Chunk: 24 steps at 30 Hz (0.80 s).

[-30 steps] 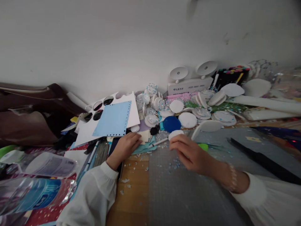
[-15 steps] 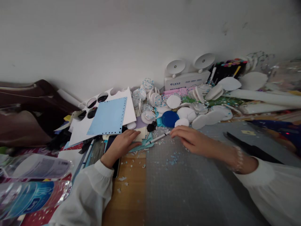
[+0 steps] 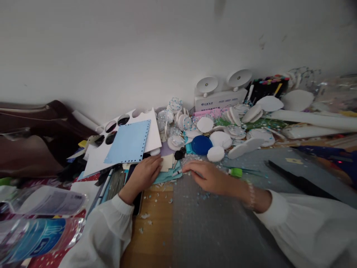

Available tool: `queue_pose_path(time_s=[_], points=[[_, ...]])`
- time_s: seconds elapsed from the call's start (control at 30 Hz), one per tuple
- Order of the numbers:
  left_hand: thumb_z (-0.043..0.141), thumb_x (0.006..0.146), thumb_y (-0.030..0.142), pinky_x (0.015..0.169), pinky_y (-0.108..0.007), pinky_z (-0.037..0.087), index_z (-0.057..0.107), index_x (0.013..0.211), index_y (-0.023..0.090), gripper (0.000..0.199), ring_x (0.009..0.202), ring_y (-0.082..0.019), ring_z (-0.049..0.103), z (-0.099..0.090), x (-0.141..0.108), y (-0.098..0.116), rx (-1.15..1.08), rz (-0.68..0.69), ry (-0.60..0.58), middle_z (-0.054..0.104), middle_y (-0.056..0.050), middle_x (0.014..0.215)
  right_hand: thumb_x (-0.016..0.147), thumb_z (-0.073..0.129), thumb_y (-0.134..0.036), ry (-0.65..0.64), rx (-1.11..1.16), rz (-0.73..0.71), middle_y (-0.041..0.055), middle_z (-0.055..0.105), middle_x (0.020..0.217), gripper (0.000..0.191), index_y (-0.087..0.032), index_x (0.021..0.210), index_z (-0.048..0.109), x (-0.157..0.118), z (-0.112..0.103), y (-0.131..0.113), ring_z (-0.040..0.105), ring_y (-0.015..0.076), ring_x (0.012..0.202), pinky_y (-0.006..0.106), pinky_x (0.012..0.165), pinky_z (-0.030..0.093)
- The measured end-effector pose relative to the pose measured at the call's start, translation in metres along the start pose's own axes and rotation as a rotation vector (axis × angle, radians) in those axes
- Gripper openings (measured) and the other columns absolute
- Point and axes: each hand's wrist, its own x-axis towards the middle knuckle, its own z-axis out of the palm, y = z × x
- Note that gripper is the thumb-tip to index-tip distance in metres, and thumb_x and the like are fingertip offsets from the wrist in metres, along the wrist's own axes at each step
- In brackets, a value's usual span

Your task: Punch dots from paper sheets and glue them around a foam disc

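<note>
Overlapping a white pen (image 3: 176,173), right hand (image 3: 208,177), grip unclear; black holder (image 3: 260,92) with markers (image 3: 275,79).

Right hand (image 3: 206,176) shifted leftward onto the white pen (image 3: 177,173), small white disc (image 3: 215,153) now released beside the blue disc (image 3: 202,145).

My one view comes from a camera worn on my head, looking forward and down across the wooden table (image 3: 154,238) from my side. It faces the pale wall (image 3: 125,48), which fills the upper part, while the gray cutting mat (image 3: 223,230) runs out past the bottom edge. It sits near enough that my left hand (image 3: 142,174) and right hand (image 3: 209,178) show whole near the middle. The field is wide, taking in a labeled plastic bottle (image 3: 46,234) at left and white rolls (image 3: 315,120) at right.
</note>
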Motion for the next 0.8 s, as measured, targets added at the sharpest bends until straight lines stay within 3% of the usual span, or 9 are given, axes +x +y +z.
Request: queue_pose_path(time_s=[0.23,0.33,0.43,0.53,0.67,0.8], points=[[0.042,0.095,0.02,0.095,-0.037,0.05,0.046,0.13,0.017,0.036,0.111,-0.022,0.06,-0.014,-0.005,0.001,0.008,-0.131,0.181,0.062,-0.012,0.122,0.083,0.044,-0.001,-0.061,-0.16,-0.109,0.018,0.061,0.123,0.039,-0.007,0.119,0.058,0.026,0.025,0.01,0.055,0.0233,0.117,0.041,0.1,0.044],[0.045,0.093,0.02,0.095,-0.036,0.049,0.052,0.123,0.018,0.031,0.11,-0.021,0.059,-0.014,0.006,0.003,0.046,-0.16,0.217,0.064,-0.01,0.117,0.083,0.045,-0.002,-0.11,-0.256,-0.183,0.0199,0.057,0.13,0.04,-0.005,0.121,0.057,0.048,0.032,0.016,0.051,0.0244,0.123,0.041,0.104,0.041],[0.053,0.089,0.021,0.098,-0.043,0.044,0.057,0.118,0.018,0.03,0.116,-0.028,0.054,-0.012,0.023,-0.001,0.125,-0.207,0.242,0.06,-0.012,0.122,0.086,0.048,-0.006,-0.132,-0.368,-0.219,0.0192,0.057,0.13,0.037,-0.006,0.121,0.056,0.079,0.038,0.023,0.05,0.0251,0.124,0.042,0.104,0.04],[0.05,0.09,0.021,0.09,-0.042,0.047,0.059,0.114,0.015,0.027,0.108,-0.03,0.058,-0.013,0.033,-0.01,0.195,-0.295,0.282,0.063,-0.015,0.116,0.088,0.053,-0.011,-0.116,-0.495,-0.181,0.0181,0.059,0.125,0.031,-0.006,0.118,0.058,0.104,0.039,0.033,0.052,0.0257,0.12,0.043,0.102,0.042],[0.037,0.094,0.018,0.076,-0.037,0.051,0.059,0.109,0.014,0.027,0.09,-0.026,0.065,-0.021,0.032,-0.021,0.249,-0.397,0.335,0.068,-0.013,0.099,0.091,0.058,-0.027,-0.076,-0.65,-0.087,0.0107,0.058,0.123,0.03,-0.014,0.118,0.057,0.118,0.034,0.043,0.058,0.0245,0.11,0.047,0.091,0.049],[0.051,0.088,0.023,0.095,-0.04,0.045,0.054,0.121,0.012,0.034,0.116,-0.029,0.055,-0.025,0.031,-0.024,0.279,-0.365,0.307,0.059,-0.017,0.124,0.092,0.057,-0.03,-0.103,-0.743,-0.072,0.0093,0.06,0.118,0.029,-0.014,0.116,0.058,0.122,0.032,0.044,0.06,0.0225,0.104,0.044,0.087,0.051]])
